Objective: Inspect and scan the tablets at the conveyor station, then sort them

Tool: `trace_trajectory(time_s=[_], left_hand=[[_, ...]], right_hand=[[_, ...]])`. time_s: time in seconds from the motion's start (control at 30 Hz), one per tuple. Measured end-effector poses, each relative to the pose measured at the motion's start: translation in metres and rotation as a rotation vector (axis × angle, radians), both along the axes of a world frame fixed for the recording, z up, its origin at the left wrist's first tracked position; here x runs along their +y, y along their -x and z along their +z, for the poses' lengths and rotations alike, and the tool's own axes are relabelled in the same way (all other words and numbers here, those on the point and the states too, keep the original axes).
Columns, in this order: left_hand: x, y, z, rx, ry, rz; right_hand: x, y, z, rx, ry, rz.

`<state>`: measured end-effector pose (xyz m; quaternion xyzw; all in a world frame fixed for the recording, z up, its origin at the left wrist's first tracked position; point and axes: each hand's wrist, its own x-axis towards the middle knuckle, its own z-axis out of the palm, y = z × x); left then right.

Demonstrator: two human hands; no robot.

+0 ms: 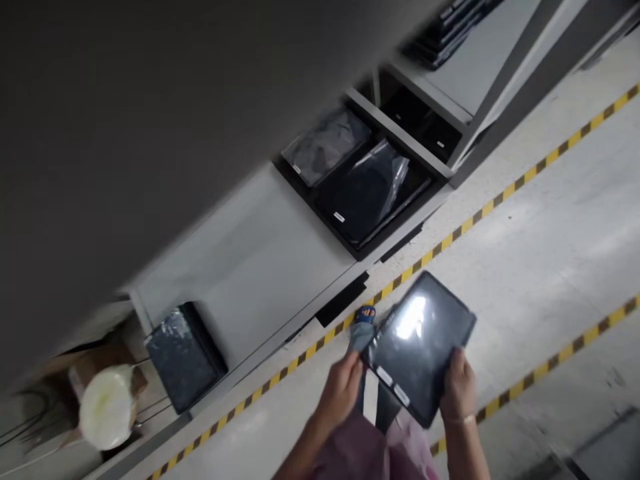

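Note:
A dark, flat rectangular panel [423,343] with a glossy surface is held out in front of me, over the floor. Two white labels sit along its near edge, and light glares off its top. My left hand [345,380] grips its left corner. On the opposite side, my right hand [457,387] is closed around the edge, thumb on top. What kind of device the panel is, I cannot tell. To the left, a stack of similar dark panels [183,360] in shiny film lies on the end of a grey shelf [250,247].
A black tray [357,253] on the shelf holds film-wrapped dark panels [365,187]. More panels [445,37] are piled at the top. A white round container [107,407] stands lower left. Yellow-black tape [480,213] runs along the floor, near a foot in a blue sandal [366,313].

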<state>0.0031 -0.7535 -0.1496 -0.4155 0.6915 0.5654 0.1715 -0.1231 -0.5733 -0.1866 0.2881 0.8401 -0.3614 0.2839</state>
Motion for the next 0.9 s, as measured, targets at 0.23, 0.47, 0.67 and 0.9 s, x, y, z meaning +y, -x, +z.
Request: trace_trajectory(time_s=[0.23, 0.47, 0.67, 0.9], left_hand=[[-0.026, 0.033, 0.005, 0.084, 0.0, 0.153], [-0.024, 0.027, 0.012, 0.142, -0.069, 0.25], [-0.026, 0.034, 0.031, 0.143, -0.05, 0.238], [-0.021, 0.017, 0.047, 0.216, -0.404, 0.376]], right_hand=[[-0.046, 0.059, 0.033, 0.266, 0.055, 0.105], [-0.051, 0.062, 0.05, 0.293, 0.107, 0.082], [-0.044, 0.055, 0.048, 0.243, 0.1, 0.04], [-0.023, 0.034, 0.06, 0.218, 0.147, 0.063]])
